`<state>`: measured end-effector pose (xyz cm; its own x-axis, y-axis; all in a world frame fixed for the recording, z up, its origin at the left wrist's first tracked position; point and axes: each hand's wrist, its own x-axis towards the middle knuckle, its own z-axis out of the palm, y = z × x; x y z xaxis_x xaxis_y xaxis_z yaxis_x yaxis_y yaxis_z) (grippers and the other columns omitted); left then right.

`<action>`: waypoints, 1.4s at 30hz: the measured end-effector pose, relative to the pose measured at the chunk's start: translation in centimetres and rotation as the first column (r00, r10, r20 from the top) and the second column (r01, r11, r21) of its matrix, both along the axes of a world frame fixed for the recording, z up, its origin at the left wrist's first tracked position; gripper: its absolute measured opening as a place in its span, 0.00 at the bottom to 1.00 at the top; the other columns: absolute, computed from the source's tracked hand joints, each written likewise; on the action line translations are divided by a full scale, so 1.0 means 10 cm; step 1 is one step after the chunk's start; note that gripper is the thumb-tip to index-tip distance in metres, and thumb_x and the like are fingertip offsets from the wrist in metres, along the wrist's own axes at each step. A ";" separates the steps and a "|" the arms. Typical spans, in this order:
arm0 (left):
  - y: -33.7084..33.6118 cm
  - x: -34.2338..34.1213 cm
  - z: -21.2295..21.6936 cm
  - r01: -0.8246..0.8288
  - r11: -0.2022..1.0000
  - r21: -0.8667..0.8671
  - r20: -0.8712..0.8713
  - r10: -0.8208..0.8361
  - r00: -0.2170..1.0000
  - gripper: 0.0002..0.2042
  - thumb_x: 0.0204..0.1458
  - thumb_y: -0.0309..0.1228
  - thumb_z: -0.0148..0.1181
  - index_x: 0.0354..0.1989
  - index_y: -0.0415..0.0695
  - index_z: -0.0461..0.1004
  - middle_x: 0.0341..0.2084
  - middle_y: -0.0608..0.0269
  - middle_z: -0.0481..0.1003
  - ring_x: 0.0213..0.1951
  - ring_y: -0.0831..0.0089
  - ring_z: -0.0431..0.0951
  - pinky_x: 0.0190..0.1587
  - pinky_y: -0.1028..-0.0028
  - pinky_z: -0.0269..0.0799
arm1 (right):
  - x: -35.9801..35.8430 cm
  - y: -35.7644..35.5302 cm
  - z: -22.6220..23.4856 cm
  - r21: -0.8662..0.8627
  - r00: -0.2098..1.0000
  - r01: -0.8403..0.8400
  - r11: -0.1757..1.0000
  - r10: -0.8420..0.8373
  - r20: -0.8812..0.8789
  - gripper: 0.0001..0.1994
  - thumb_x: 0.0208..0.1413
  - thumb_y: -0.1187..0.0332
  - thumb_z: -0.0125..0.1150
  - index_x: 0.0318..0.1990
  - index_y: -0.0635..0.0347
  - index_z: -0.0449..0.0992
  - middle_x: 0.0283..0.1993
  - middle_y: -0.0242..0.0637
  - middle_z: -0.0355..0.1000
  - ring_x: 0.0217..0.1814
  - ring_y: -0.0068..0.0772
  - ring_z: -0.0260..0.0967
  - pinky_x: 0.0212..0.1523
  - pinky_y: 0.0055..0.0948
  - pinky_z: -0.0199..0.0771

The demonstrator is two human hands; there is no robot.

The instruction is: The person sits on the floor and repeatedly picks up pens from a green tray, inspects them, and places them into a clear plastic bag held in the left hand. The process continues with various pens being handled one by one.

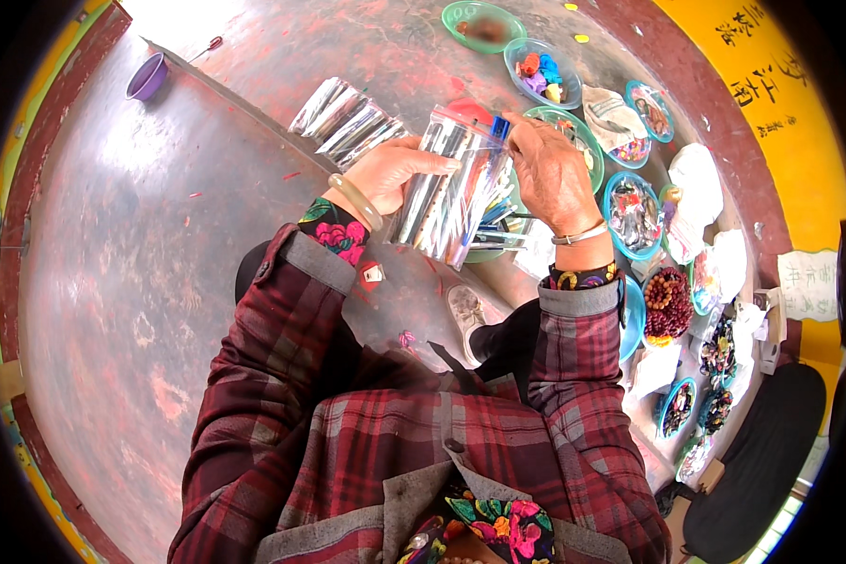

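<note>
A clear zip bag (449, 193) full of slim pen-like sticks, mostly white, black and silver, hangs tilted in front of me. My left hand (387, 174) grips its left side, with the thumb lying across the front. At the bag's upper right corner, the fingers of my right hand (547, 171) are closed around a small blue piece (501, 126) by the red-edged seal. I cannot make out what that piece is. Several similar filled bags (340, 117) lie on the floor beyond my left hand. Behind my right hand, a green basin (592, 155) is partly hidden, with more sticks near it.
Bowls of small goods line the right side, among them a blue basin (633, 216) and a clear bowl of coloured pieces (536, 70). Dark red beads (669, 305) sit farther right. A purple basin (147, 77) stands far left. A black stool-like shape (761, 461) is at lower right.
</note>
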<state>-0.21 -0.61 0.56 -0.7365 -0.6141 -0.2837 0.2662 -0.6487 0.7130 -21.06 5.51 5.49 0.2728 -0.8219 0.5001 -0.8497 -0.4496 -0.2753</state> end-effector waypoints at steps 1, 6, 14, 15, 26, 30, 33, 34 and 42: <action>0.01 0.00 0.01 -0.008 1.000 0.002 -0.006 0.008 1.000 0.14 0.48 0.22 0.58 0.44 0.32 0.69 0.37 0.54 0.75 0.39 0.68 0.77 0.45 0.70 0.73 | 0.01 0.00 0.00 0.022 1.000 0.008 1.000 -0.008 0.018 0.06 0.46 0.78 0.54 0.32 0.63 0.66 0.44 0.44 0.72 0.44 0.50 0.68 0.47 0.39 0.68; 0.02 -0.02 0.00 -0.015 1.000 -0.003 -0.038 0.015 0.999 0.15 0.48 0.22 0.58 0.45 0.32 0.69 0.38 0.56 0.75 0.39 0.69 0.77 0.46 0.70 0.73 | 0.03 -0.02 -0.04 -0.107 1.000 0.027 0.994 -0.028 -0.001 0.05 0.46 0.80 0.53 0.31 0.62 0.66 0.42 0.43 0.72 0.44 0.49 0.67 0.44 0.39 0.68; 0.14 -0.10 0.07 -0.052 0.978 -0.201 -0.132 0.026 0.991 0.16 0.46 0.18 0.59 0.46 0.39 0.70 0.35 0.63 0.75 0.37 0.73 0.76 0.42 0.72 0.72 | 0.12 -0.03 -0.01 -0.261 0.998 0.033 0.965 -0.020 0.052 0.06 0.44 0.79 0.58 0.30 0.61 0.68 0.40 0.41 0.72 0.43 0.45 0.68 0.43 0.35 0.70; 0.16 -0.10 0.07 -0.080 0.974 -0.213 -0.134 0.052 0.990 0.16 0.46 0.18 0.59 0.46 0.39 0.70 0.35 0.62 0.75 0.37 0.73 0.76 0.41 0.73 0.72 | 0.11 -0.04 -0.02 -0.271 0.998 0.029 0.962 -0.014 0.058 0.06 0.44 0.79 0.59 0.30 0.61 0.69 0.40 0.41 0.72 0.42 0.44 0.68 0.42 0.35 0.70; 0.07 -0.05 0.04 -0.102 0.987 -0.121 -0.095 0.091 0.991 0.14 0.47 0.18 0.58 0.44 0.39 0.71 0.35 0.63 0.75 0.36 0.75 0.76 0.41 0.73 0.73 | 0.10 -0.03 0.02 -0.316 0.999 0.037 0.948 -0.029 0.031 0.06 0.43 0.80 0.58 0.29 0.62 0.69 0.36 0.41 0.72 0.39 0.44 0.69 0.39 0.33 0.71; 0.06 -0.03 0.06 -0.116 0.976 -0.186 -0.059 0.106 0.993 0.14 0.47 0.19 0.58 0.44 0.39 0.71 0.36 0.63 0.75 0.37 0.75 0.76 0.42 0.73 0.72 | 0.07 0.00 0.04 -0.287 0.998 0.059 0.956 -0.062 -0.003 0.06 0.43 0.80 0.57 0.29 0.62 0.69 0.35 0.41 0.72 0.38 0.44 0.69 0.38 0.33 0.71; 0.05 -0.02 0.05 -0.101 0.975 -0.197 -0.045 0.094 0.995 0.14 0.48 0.20 0.58 0.44 0.38 0.70 0.36 0.63 0.75 0.37 0.75 0.76 0.43 0.73 0.72 | 0.05 0.01 0.06 -0.251 0.999 0.036 0.967 -0.031 0.023 0.05 0.43 0.79 0.56 0.30 0.62 0.69 0.34 0.42 0.70 0.37 0.45 0.68 0.38 0.36 0.70; 0.03 -0.02 0.04 -0.097 0.977 -0.190 -0.046 0.090 0.995 0.13 0.48 0.20 0.58 0.44 0.38 0.70 0.36 0.63 0.75 0.37 0.75 0.76 0.43 0.73 0.72 | 0.05 0.01 0.06 -0.240 0.999 0.022 0.971 -0.014 0.037 0.05 0.43 0.78 0.56 0.30 0.62 0.69 0.33 0.43 0.70 0.37 0.46 0.67 0.38 0.37 0.70; 0.04 -0.02 0.05 -0.103 0.991 -0.084 -0.120 0.093 0.988 0.12 0.49 0.21 0.57 0.44 0.38 0.71 0.36 0.61 0.76 0.38 0.73 0.77 0.44 0.72 0.73 | 0.05 0.02 0.09 -0.112 0.988 -0.001 0.994 0.018 0.154 0.15 0.40 0.77 0.61 0.40 0.58 0.75 0.37 0.38 0.73 0.41 0.37 0.70 0.44 0.31 0.70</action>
